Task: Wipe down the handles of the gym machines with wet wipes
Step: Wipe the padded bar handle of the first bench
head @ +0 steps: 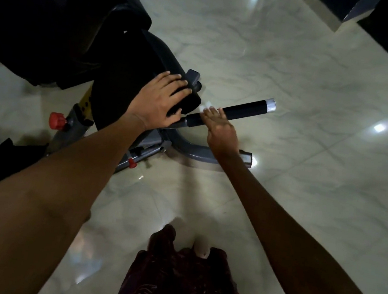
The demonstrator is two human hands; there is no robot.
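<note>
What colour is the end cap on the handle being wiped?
Silver end cap on the black handle, head view.

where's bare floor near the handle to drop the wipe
Bare floor lies right of the handle and beyond its silver cap. It is crowded left: left hand on the black pad, and the grey frame below.

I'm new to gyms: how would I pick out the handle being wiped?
Find the dark padded gym machine on the pale marble floor. A black bar handle juts from beside its pad, under the right hand with a white wipe. Only it has a silver end cap.
</note>
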